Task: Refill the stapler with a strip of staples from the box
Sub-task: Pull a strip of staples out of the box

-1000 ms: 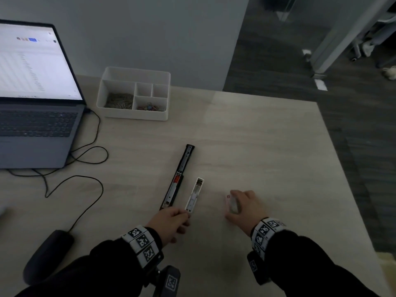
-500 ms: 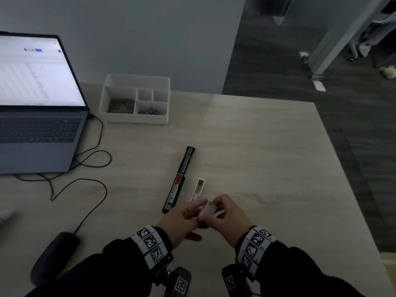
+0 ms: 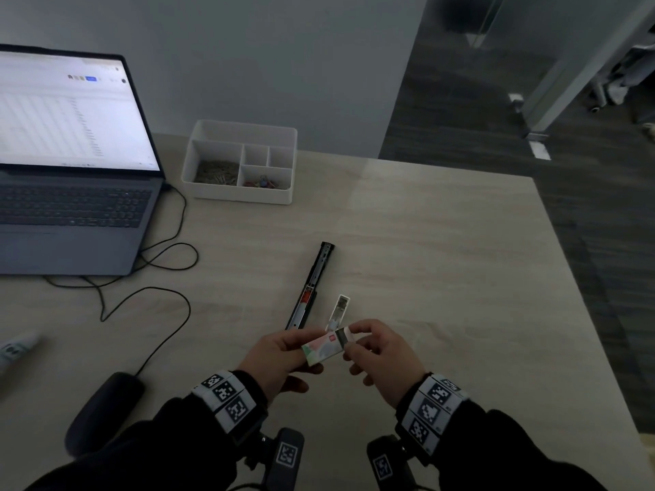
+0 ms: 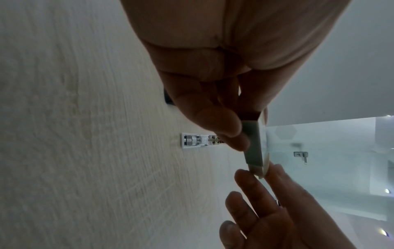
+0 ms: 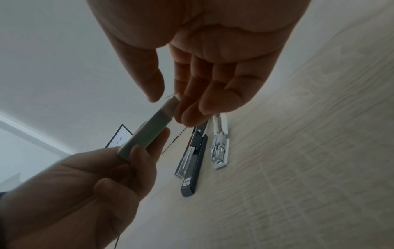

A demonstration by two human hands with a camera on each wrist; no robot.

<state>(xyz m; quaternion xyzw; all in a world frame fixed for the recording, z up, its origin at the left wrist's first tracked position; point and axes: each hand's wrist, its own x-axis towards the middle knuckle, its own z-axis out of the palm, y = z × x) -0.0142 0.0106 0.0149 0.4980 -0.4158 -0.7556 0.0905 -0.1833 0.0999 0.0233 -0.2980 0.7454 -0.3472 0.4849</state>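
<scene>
The stapler lies opened flat on the table, its black magazine arm beside its white part. Just in front of them, above the table, my left hand grips the small staple box by its sleeve. My right hand pinches the white inner tray, which sticks a little way out of the sleeve's right end. The staples inside are hidden.
An open laptop stands at the far left with cables trailing toward a dark mouse. A white organiser tray holding clips sits at the back. The table's right edge drops to a dark floor.
My right hand lifted the staple box off the table and brought it left. My left hand left the stapler's near end and took the box. The inner tray now shows at the sleeve's end.
</scene>
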